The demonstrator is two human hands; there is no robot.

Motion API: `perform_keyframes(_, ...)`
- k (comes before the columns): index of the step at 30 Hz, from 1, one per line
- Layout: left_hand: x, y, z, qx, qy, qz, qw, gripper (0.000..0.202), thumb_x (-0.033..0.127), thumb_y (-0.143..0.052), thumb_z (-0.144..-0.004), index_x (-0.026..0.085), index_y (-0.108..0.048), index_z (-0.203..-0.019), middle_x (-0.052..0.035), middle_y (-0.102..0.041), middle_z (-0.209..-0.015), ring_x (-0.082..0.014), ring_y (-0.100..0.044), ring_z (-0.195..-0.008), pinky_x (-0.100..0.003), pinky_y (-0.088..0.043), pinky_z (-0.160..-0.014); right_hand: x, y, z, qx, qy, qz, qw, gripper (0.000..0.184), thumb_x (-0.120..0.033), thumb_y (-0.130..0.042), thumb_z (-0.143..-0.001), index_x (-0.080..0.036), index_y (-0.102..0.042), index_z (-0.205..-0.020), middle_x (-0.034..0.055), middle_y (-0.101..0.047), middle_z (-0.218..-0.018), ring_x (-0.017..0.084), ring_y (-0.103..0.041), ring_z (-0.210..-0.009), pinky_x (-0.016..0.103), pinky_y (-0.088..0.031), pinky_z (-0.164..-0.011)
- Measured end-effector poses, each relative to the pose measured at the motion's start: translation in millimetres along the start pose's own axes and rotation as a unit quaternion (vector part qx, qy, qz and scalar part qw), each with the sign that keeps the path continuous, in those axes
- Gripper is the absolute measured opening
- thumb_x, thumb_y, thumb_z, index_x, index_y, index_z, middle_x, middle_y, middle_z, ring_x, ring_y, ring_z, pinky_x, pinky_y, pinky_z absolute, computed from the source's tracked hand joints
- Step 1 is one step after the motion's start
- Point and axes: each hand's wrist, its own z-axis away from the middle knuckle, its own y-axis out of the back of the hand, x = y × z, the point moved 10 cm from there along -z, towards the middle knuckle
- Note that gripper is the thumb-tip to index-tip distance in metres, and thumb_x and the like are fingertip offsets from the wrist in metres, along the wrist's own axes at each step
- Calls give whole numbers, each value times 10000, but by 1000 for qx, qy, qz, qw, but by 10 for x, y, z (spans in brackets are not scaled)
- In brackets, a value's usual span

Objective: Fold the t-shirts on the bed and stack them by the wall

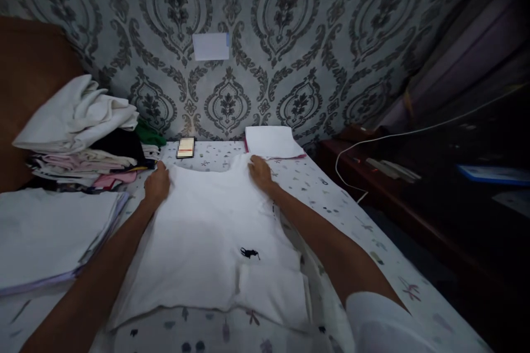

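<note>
A white T-shirt (pixel 199 237) with a small dark emblem is spread over the patterned bedsheet in front of me. My left hand (pixel 157 183) grips its far left corner, fingers closed on the cloth. At the far right corner, my right hand (pixel 260 174) pinches the fabric, raising it a little. The far edge dips between my two hands. Near the emblem, part of the cloth lies doubled over at the lower right.
A tall pile of clothes (pixel 83 121) and a flat folded stack (pixel 53 231) lie on the left. By the wall are a phone (pixel 185 147) and a folded white cloth (pixel 273 141). A white cable (pixel 397 135) hangs over dark furniture (pixel 372 171) at right.
</note>
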Motion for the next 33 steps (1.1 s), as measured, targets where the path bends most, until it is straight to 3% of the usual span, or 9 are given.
perform_keyframes(4, -20, -38, -23, -5, 12, -45, 999, 416, 298, -215, -989, 116, -419, -1303, -234, -699, -1014, -354, -683, -946, -419, -472, -761, 10, -23, -148, -4, -7, 9, 1000, 319, -245, -294, -990, -185, -544, -1179, 140, -592, -1204, 253, -561, -1022, 364, -432, -864)
perform_keyframes(8, 4, -54, -38, -13, 5, -92, 996, 429, 294, -236, -980, 93, -434, -1303, -255, -699, -1022, -363, -682, -953, -440, -483, -786, 41, -130, -227, -47, -8, 9, 999, 264, -190, -382, -943, -205, -596, -1097, 126, -636, -1109, 256, -575, -995, 357, -430, -851)
perform_keyframes(13, 40, 52, 7, -37, -14, -104, 994, 415, 261, -295, -966, 48, -471, -1275, -287, -671, -1063, -391, -656, -1032, -480, -478, -840, 140, -16, -91, -54, -55, 6, 997, 342, -194, -397, -921, -178, -524, -1238, 160, -597, -1186, 293, -543, -1084, 417, -433, -896)
perform_keyframes(16, 155, 209, 173, -9, -41, -106, 993, 437, 240, -323, -939, 34, -465, -1297, -311, -587, -1231, -427, -570, -1172, -528, -458, -900, -21, 187, 303, -54, -46, -1, 997, 398, -253, -417, -927, -183, -474, -1314, 169, -540, -1298, 317, -486, -1190, 476, -407, -978)
perform_keyframes(18, 344, 228, 405, 4, -105, -79, 991, 467, 248, -319, -935, 41, -449, -1333, -286, -534, -1332, -401, -516, -1248, -522, -436, -973, -334, 336, 726, -66, 19, -23, 997, 413, -295, -410, -944, -182, -476, -1335, 169, -507, -1366, 322, -449, -1259, 506, -372, -1043)
perform_keyframes(21, 657, 48, 934, -28, -253, -9, 967, 532, 340, -293, -964, 73, -394, -1413, -219, -461, -1466, -311, -432, -1363, -445, -369, -1104, -899, 595, 1520, -97, 149, -71, 981, 460, -383, -395, -983, -205, -451, -1403, 152, -407, -1507, 298, -347, -1396, 504, -316, -1127)
perform_keyframes(23, 698, -113, 1264, -52, -314, 10, 948, 564, 412, -277, -977, 111, -382, -1443, -177, -400, -1537, -274, -351, -1432, -430, -300, -1164, -1181, 754, 2035, -141, 222, -101, 960, 477, -415, -412, -990, -219, -445, -1424, 143, -380, -1540, 279, -334, -1421, 497, -313, -1144)
perform_keyframes(27, 338, -266, 1492, -63, -303, -13, 951, 575, 440, -269, -978, 162, -390, -1466, -133, -349, -1583, -262, -279, -1478, -477, -228, -1195, -1306, 1074, 2681, -208, 263, -134, 933, 416, -390, -433, -998, -229, -507, -1374, 147, -499, -1445, 259, -426, -1365, 494, -355, -1129)
perform_keyframes(33, -189, -222, 1409, -97, -236, -47, 966, 665, 483, -222, -972, 114, -324, -1517, -138, -264, -1616, -283, -195, -1506, -523, -254, -1176, -925, 1302, 2945, -198, 129, -123, 964, 464, -429, -582, -920, -268, -506, -1349, 125, -618, -1209, 289, -570, -1112, 494, -496, -943)
